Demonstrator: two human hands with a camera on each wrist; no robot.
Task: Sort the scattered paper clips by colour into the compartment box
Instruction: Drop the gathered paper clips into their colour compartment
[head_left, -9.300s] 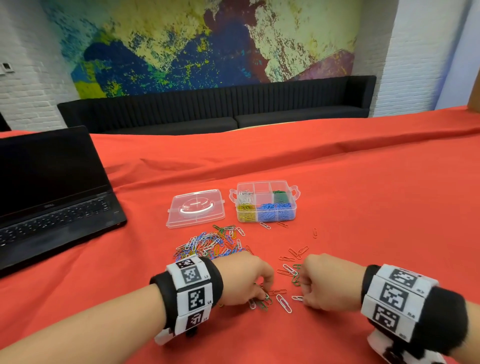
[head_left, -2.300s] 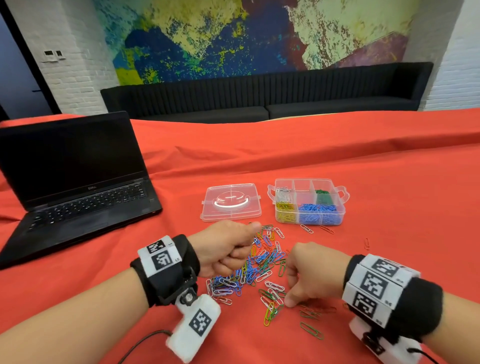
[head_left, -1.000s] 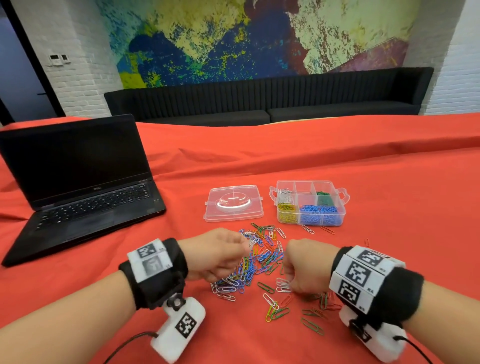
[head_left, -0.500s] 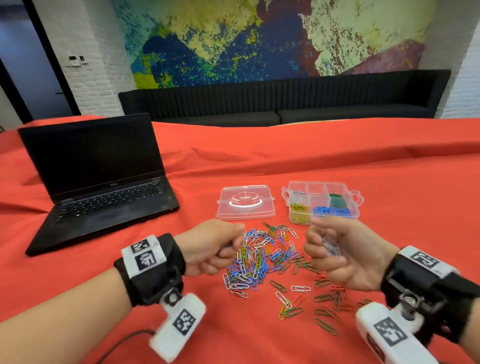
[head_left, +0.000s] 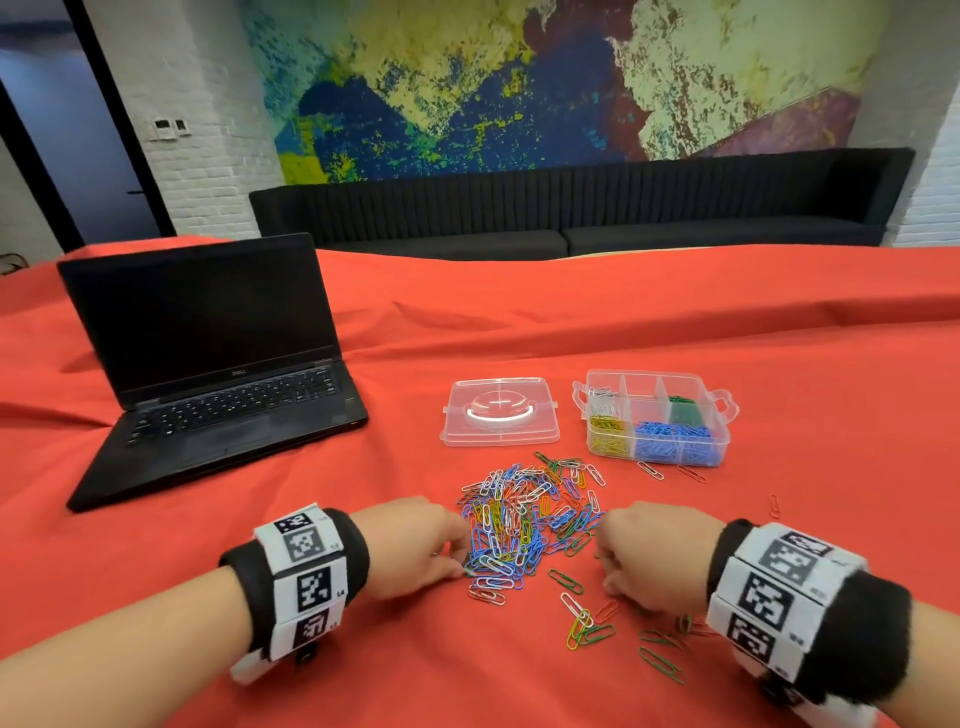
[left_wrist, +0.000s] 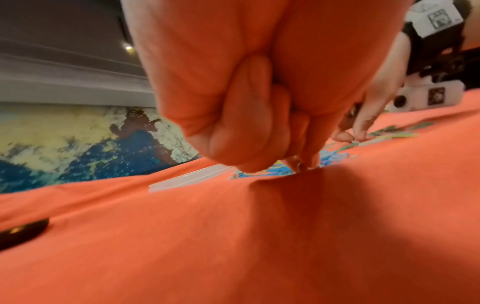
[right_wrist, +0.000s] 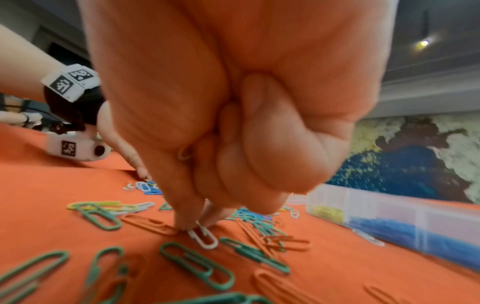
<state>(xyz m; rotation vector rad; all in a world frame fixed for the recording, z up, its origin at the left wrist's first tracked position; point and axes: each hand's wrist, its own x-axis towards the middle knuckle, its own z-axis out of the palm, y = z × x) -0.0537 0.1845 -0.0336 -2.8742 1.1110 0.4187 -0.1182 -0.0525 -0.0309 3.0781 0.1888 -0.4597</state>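
Observation:
A pile of mixed-colour paper clips (head_left: 530, 519) lies on the red cloth in front of the clear compartment box (head_left: 655, 374). The box holds white, yellow, blue and green clips in separate cells. My left hand (head_left: 460, 564) is curled at the pile's left edge. In the left wrist view its fingertips (left_wrist: 301, 164) pinch something small at the cloth, seemingly a clip of unclear colour. My right hand (head_left: 608, 579) is curled to the right of the pile. Its thumb and forefinger (right_wrist: 197, 224) pinch a white clip (right_wrist: 205, 239), and another pale clip (right_wrist: 185, 153) shows in the palm.
The box's clear lid (head_left: 501, 410) lies left of the box. An open black laptop (head_left: 218, 364) stands at far left. Loose green and orange clips (head_left: 660, 660) are scattered near my right wrist. Red cloth covers the whole table; a black sofa runs behind.
Half a second ago my right hand was raised palm-up near the box with white clips in it. It is now down on the cloth. My left hand has dropped to the pile's edge.

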